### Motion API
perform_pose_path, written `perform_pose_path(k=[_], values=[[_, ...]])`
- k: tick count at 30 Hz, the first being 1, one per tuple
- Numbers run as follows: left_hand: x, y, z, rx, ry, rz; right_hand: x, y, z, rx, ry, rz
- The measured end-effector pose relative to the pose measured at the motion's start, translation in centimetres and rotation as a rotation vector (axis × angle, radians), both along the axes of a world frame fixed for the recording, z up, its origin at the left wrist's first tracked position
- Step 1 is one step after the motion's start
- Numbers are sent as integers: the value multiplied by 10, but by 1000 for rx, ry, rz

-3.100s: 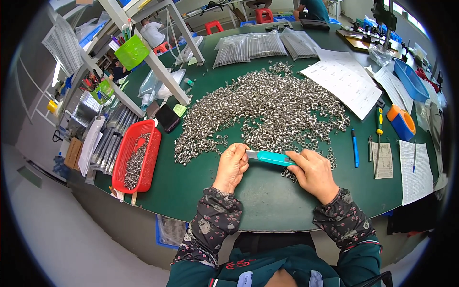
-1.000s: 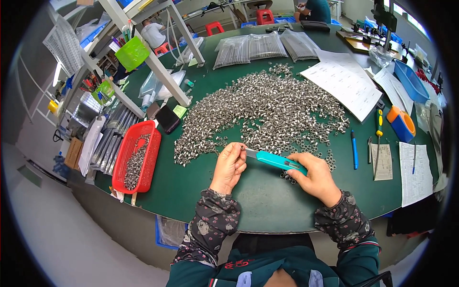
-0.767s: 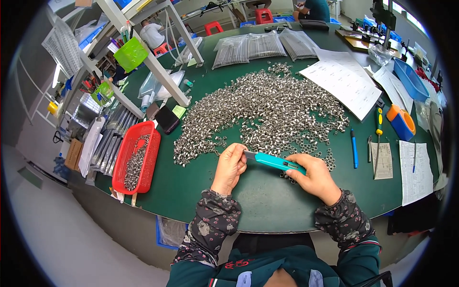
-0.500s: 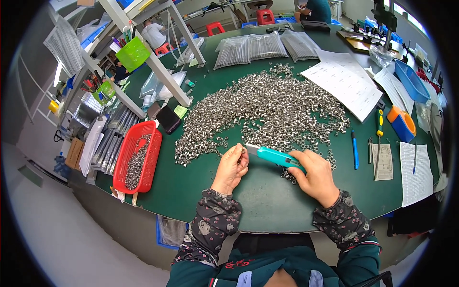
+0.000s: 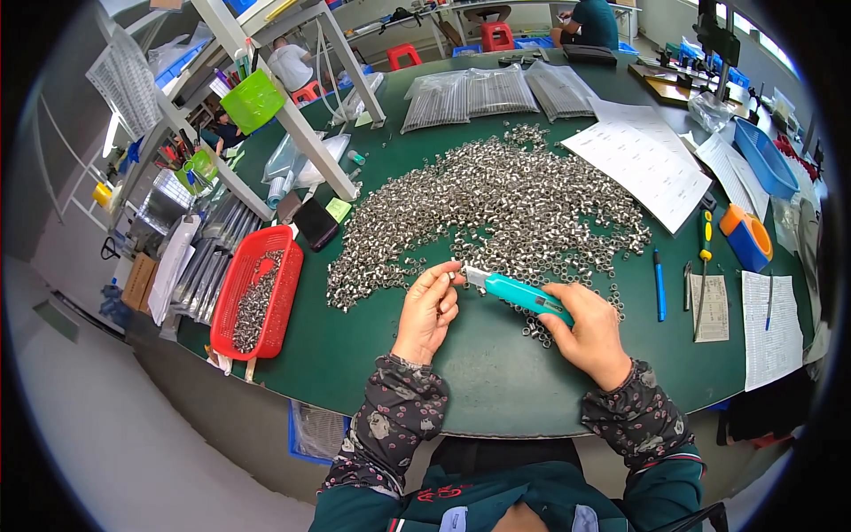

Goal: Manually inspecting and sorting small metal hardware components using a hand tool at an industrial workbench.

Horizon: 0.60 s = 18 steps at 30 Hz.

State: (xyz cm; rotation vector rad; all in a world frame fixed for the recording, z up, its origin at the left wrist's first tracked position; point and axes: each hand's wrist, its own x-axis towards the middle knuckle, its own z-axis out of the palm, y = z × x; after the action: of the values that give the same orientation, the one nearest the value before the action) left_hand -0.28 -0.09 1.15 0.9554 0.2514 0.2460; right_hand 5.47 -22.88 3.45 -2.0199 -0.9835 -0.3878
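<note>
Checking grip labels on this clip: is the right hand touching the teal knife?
Touching. The head view shows the right hand wrapped around the rear of the teal knife, fingers lying over the handle with no gap.

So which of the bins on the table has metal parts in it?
The red basket at the left edge; the blue bin on the right shows none.

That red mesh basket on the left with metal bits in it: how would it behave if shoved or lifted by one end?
The red basket looks like thin plastic lattice, so it would probably flex if lifted by one end. The small metal parts in it lie loose and would likely slide downhill. It sits near the edge of the green table, so an outward shove might tip it off.
</note>
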Motion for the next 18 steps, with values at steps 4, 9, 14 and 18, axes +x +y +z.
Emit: perform_pose_path(k=[4,9,14,18], values=[[0,-1,-1,-70,-67,-28,-1,0,0,-28,76,28],[2,2,-10,-58,-71,-4,0,-1,-4,-14,187,60],[2,2,-10,-75,-93,-53,1,-2,-6,-36,280,97],[1,0,-10,-69,-82,-64,1,-1,-6,-49,319,130]])
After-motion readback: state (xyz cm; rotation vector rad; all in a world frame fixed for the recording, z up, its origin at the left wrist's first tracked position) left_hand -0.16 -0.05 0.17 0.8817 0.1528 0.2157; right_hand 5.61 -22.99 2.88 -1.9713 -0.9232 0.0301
